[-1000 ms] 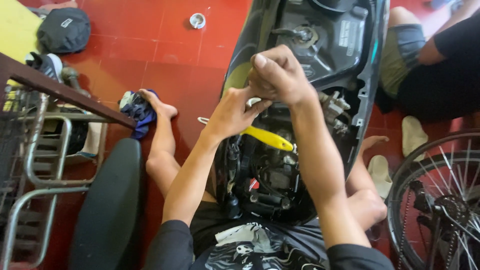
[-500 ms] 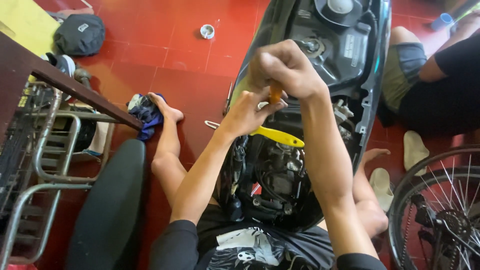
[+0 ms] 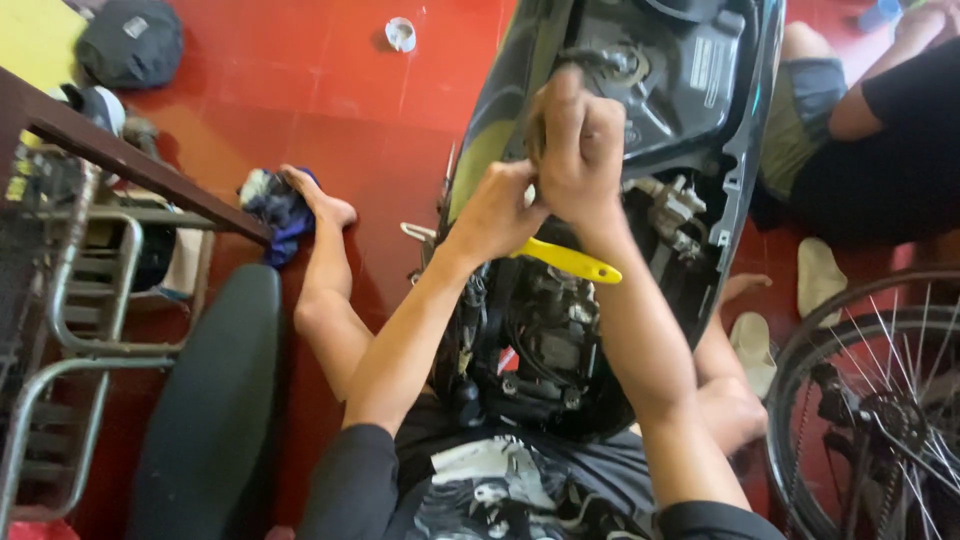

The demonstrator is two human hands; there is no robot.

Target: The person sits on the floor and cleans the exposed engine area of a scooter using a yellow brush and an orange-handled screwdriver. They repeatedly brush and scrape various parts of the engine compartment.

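Note:
I sit on a red floor with an opened black scooter [image 3: 690, 90] between my legs, its engine parts [image 3: 545, 340] exposed. My left hand [image 3: 500, 215] is closed around a yellow-handled tool [image 3: 570, 262] whose handle sticks out to the right, beside the scooter's frame. My right hand [image 3: 575, 140] is clenched in a fist just above the left, touching it, at the edge of the under-seat compartment. What the right fist grips is hidden by its fingers.
A detached black seat [image 3: 210, 400] lies at my left, next to a metal rack [image 3: 70, 320] and a wooden table edge [image 3: 130, 160]. My foot rests by a blue rag [image 3: 270, 205]. A spoked wheel [image 3: 870, 420] stands right. Another person's leg [image 3: 880, 130] and sandals [image 3: 820, 275] are at the far right.
Both hands have stayed together at the scooter's frame and shifted slightly up toward the compartment. The right fist has turned over the left hand. The yellow handle still points right.

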